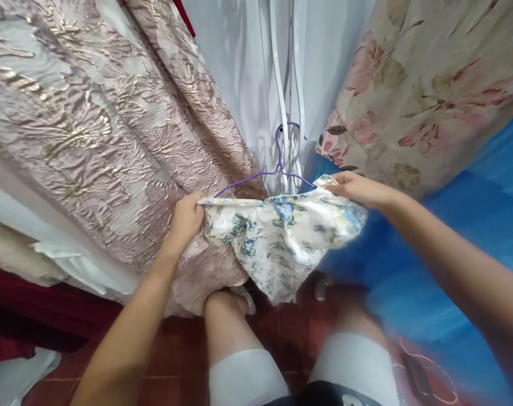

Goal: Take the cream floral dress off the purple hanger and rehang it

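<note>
A white top (282, 242) with a blue and yellow flower print hangs from a thin purple hanger (277, 164), spread out in front of my legs. My left hand (188, 217) is closed on the top's upper left edge, close to the hanger's left end. At the opposite shoulder, my right hand (353, 187) pinches the cloth beside the hanger's right end. The hanger's hook reaches up among white straps or tubes (279, 73); whether it is hooked on one of them I cannot tell.
Shiny pink embossed fabric (113, 129) hangs on the left. Cream cloth with pink flowers (425, 96) hangs at upper right, above bright blue fabric (463, 220). White cloth (235, 51) is behind the hanger. A pale cable (446, 372) lies on the red tiled floor (172, 361).
</note>
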Demonstrator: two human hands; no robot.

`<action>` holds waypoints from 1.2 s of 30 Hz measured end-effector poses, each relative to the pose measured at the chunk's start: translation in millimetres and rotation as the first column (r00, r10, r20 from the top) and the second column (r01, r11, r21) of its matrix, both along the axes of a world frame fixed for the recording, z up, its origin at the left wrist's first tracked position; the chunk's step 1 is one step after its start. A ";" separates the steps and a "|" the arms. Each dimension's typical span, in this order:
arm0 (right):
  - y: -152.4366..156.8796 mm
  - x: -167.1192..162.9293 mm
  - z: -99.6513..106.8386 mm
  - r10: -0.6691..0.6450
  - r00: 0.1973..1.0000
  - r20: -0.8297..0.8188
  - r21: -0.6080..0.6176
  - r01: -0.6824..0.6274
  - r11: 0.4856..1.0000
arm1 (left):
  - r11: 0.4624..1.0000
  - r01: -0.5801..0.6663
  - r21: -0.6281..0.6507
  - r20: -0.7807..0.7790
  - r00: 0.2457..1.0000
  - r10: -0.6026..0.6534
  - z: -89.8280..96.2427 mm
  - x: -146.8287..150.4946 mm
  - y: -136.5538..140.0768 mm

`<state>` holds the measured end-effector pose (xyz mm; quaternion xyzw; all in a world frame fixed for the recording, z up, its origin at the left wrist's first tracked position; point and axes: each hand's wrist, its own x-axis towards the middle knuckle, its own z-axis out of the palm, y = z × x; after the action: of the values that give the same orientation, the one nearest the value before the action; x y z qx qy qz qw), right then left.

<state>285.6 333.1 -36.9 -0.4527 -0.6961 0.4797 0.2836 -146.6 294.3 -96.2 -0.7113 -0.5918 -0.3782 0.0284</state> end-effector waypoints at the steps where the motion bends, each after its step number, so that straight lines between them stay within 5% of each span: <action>1: -1.0 -0.9 0.3 -0.018 1.000 -0.007 -0.014 0.018 1.000 | 0.999 -0.020 0.047 0.068 0.998 0.017 10.7 6.1 10.2; 5: -2.1 -2.6 -8.6 -0.083 0.995 -0.051 -0.066 0.080 0.995 | 0.993 -0.004 0.122 0.289 0.957 -0.032 42.3 41.6 56.6; 8: -1.5 -1.1 -28.2 -0.196 0.973 -0.122 0.092 0.208 0.974 | 0.989 0.111 0.094 0.350 0.927 -0.137 43.6 61.1 73.6; 13: -13.4 12.3 -63.8 -0.387 0.886 -0.255 0.348 0.457 0.818 | 0.979 0.201 -0.023 0.271 0.944 -0.188 15.5 65.6 40.9; 18: -31.0 20.0 -53.9 -0.394 0.906 -0.155 0.546 0.411 0.730 | 0.980 0.179 0.091 0.202 0.960 -0.195 6.1 71.3 4.2; 20: -34.2 16.5 -34.5 -0.375 0.918 -0.128 0.556 0.379 0.740 | 0.977 0.150 0.152 0.205 0.962 -0.179 11.5 74.3 -1.6; 23: -42.0 4.1 -2.0 -0.278 0.960 -0.032 0.510 0.255 0.822 | 0.972 0.120 0.200 0.140 0.979 -0.150 16.5 72.7 -8.0; 28: -69.4 -18.0 27.3 -0.014 1.000 0.019 0.262 0.009 0.965 | 0.966 0.053 0.254 -0.004 0.999 -0.053 2.8 63.0 -11.7; 36: -35.7 -26.9 45.0 -0.018 0.989 -0.145 0.111 0.034 0.993 | 0.947 -0.033 0.320 0.050 0.999 0.018 11.1 60.4 24.0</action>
<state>258.7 297.4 8.1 -0.4093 -0.6940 0.4669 0.3644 -86.3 318.2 -85.1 -0.6804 -0.5322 -0.4854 0.1349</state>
